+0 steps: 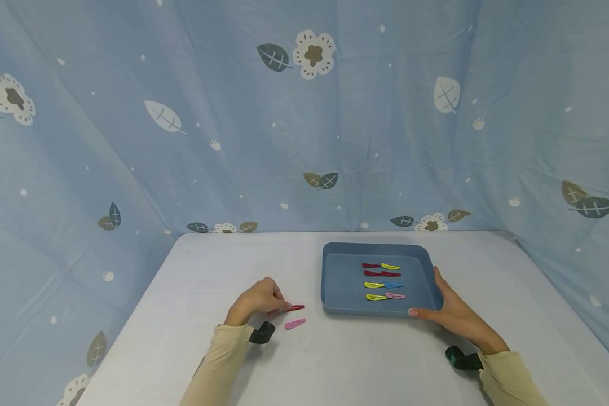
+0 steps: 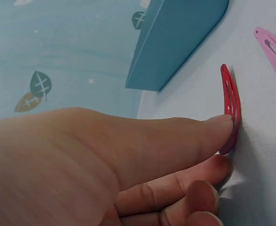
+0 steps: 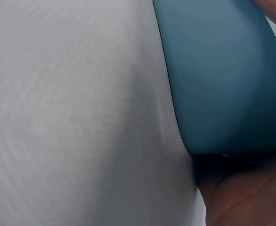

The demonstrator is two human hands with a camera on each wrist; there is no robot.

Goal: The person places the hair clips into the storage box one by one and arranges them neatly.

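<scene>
In the head view my left hand (image 1: 259, 301) is at the table left of the tray. Thumb and finger pinch a red snap hair clip (image 2: 229, 94) by one end, close to the white surface. Red also shows on the other side of those fingertips; I cannot tell whether it is a second clip. A pink hair clip (image 1: 295, 323) lies just nearer to me. My right hand (image 1: 454, 313) holds the blue-grey tray (image 1: 342, 282) at its near right corner, thumb at the front rim, fingers along the right side.
Inside the tray, several hair clips lie in rows of two: a red clip (image 1: 371, 265) beside a yellow one (image 1: 391, 267), two reds, yellow with blue (image 1: 393, 285), yellow with pink (image 1: 396, 296). A patterned blue curtain (image 1: 223, 141) hangs behind the white table (image 1: 365, 361).
</scene>
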